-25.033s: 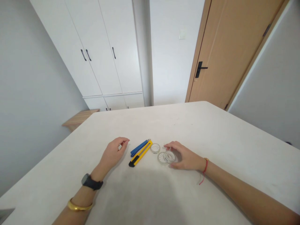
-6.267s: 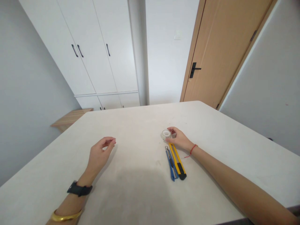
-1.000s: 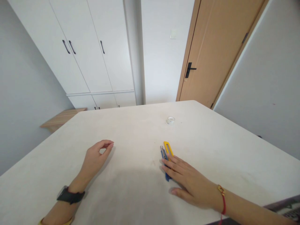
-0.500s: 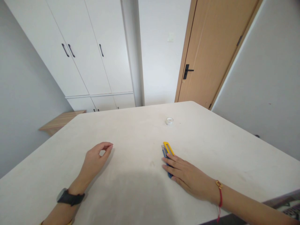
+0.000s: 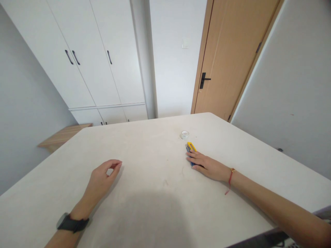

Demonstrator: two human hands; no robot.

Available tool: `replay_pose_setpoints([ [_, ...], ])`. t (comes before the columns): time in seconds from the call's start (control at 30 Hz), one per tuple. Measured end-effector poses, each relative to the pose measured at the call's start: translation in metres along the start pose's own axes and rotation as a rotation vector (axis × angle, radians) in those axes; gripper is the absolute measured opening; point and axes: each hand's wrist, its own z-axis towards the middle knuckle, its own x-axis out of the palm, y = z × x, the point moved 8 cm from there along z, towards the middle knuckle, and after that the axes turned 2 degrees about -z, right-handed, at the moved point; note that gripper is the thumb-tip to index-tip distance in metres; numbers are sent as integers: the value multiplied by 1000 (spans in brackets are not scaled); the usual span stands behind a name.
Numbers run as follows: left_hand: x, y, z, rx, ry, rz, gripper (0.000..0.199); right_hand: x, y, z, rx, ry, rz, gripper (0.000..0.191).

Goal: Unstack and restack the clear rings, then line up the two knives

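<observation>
My right hand (image 5: 205, 165) lies flat on the far part of the table, fingers together, covering most of a blue tool (image 5: 188, 148) and a yellow utility knife (image 5: 191, 146). Only the tools' far ends show past my fingertips, plus a strip of blue beside them. A stack of small clear round discs (image 5: 184, 135) sits a short way beyond them, apart from my hand. My left hand (image 5: 103, 175) rests on the table far to the left, touching nothing else. Its fingers curl loosely toward the thumb, with nothing in them.
The pale table (image 5: 144, 165) has a far corner near the wooden door (image 5: 222, 58). White cupboards (image 5: 85, 58) stand beyond it, and a wooden shelf (image 5: 62, 135) sits at the left wall. A dark edge shows in the bottom right corner.
My right hand has slid away from me with the tools under it, bringing them closer to the disc stack. My left hand has barely moved, and the view has shifted slightly.
</observation>
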Motion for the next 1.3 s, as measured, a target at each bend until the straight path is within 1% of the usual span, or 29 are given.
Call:
replay_pose_setpoints([
  [0.17,0,2,0,3,-4,-1,30,1,-10,10,22,-6,-1,46],
  [0.57,3,2,-1,39,25,22,32,-1,-10,10,-12,-81,5,44],
  [0.7,3,-1,0,72,24,40,33,1,-11,11,-11,-88,16,45],
  [0.87,2,-1,-1,61,21,29,33,4,-13,12,5,-90,29,46],
  [0.97,2,-2,-2,72,15,34,32,2,-15,11,36,-84,51,50],
  [1.1,1,-2,-2,85,9,39,32,-13,-21,5,125,-102,87,61],
  [1.17,1,-2,-2,86,12,40,32,-19,-25,0,160,-84,102,67],
  [1.3,2,-2,-2,77,26,28,31,-16,-32,-7,189,-30,141,66],
])
